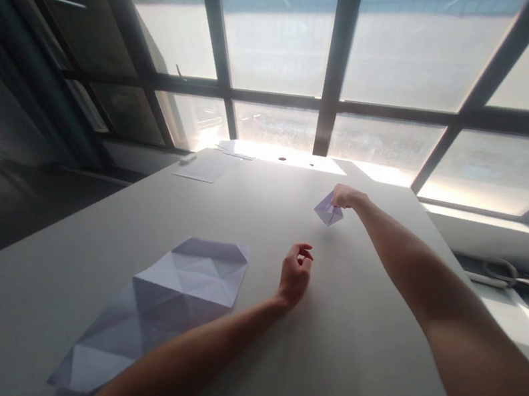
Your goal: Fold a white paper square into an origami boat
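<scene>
Folded paper (329, 210) pinched, R fingers (344, 198).

The creased sheet (166, 303) and small folded piece (328, 210) look like matt paper; the table (346, 347) is smooth and matt.

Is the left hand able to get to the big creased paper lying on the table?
Probably yes. The left hand rests on the table just right of the big creased paper, empty, fingers curled, with nothing between them. The right hand holds a small folded paper farther away.

An office: long grey table (351, 348) under big windows (292, 34).
</scene>
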### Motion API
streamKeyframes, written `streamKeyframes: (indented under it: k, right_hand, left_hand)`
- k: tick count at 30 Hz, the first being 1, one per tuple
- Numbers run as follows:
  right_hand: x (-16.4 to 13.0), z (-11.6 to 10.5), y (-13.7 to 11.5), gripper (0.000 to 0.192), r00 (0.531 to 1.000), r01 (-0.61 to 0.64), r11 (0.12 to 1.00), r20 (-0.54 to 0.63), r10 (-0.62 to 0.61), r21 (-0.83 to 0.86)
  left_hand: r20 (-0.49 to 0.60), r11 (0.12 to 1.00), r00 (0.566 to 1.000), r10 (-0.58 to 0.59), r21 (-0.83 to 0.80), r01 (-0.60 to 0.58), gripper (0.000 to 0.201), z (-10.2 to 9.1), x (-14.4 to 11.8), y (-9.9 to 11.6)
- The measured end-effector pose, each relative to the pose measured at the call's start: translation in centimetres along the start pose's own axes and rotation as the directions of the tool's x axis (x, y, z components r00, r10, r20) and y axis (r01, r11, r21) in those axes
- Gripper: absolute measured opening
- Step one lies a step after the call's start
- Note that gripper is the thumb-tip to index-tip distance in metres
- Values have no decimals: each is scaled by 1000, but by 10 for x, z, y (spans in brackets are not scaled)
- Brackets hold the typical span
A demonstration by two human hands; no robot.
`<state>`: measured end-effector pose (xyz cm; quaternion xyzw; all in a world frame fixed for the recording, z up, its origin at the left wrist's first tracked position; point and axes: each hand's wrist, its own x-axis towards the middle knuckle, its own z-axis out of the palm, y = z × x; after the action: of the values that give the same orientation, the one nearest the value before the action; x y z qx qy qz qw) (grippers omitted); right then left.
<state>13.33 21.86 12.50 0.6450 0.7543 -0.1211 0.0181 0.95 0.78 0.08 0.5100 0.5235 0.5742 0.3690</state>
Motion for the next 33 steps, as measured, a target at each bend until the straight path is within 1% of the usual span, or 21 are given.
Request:
streamKeyframes:
  k: [3,6,9,13,15,18,22,24,25,26,28,30,31,33]
  right_hand:
    - [18,0,-15,13,999,-33,998,23,34,-51]
    - [33,6,-24,17,997,-71,992,31,74,-101]
    - [40,13,-24,21,993,-108,986,28,112,-130]
    - [37,17,-17,25,990,-139,983,7,140,-119]
    - [32,14,-12,22,990,-139,987,-2,139,-86]
    - [23,4,-6,13,992,-122,992,-19,122,-9]
    - [9,-11,-1,15,990,-62,992,-120,74,108]
    - [-1,-15,0,18,983,-11,986,-179,41,168]
    - [-8,-15,-1,19,979,19,980,-202,22,200]
    - [-15,-13,-2,21,976,51,971,-218,2,233]
    - [-32,-7,-5,25,972,107,948,-234,-36,299]
    - [-49,4,-10,28,968,161,918,-240,-75,363]
    - [-58,10,-12,28,965,187,901,-244,-94,392]
    - [-73,25,-20,28,960,227,868,-250,-124,441]
  left_hand:
    - [-1,1000,1000,12,0,-12,33,1,-2,0]
    - [2,1000,1000,13,9,-13,33,1,-4,1]
    - [4,1000,1000,2,8,-2,33,2,-4,3]
    - [1,1000,1000,-17,-5,17,33,2,-3,4]
    - [-1,1000,1000,-23,-8,23,32,2,-3,4]
    - [-1,1000,1000,-27,-15,27,32,3,-2,3]
    - [-3,997,998,-57,-56,56,31,3,1,4]
    - [23,984,988,-155,-90,156,31,2,5,6]
    - [52,967,973,-227,-104,231,30,0,8,8]
    - [95,941,946,-311,-111,321,30,-3,12,10]
    - [169,901,899,-404,-100,423,28,-10,22,16]
    - [219,881,870,-442,-76,467,25,-19,35,25]
    - [233,878,863,-449,-65,474,24,-25,42,31]
    - [248,885,863,-440,-42,463,22,-39,56,45]
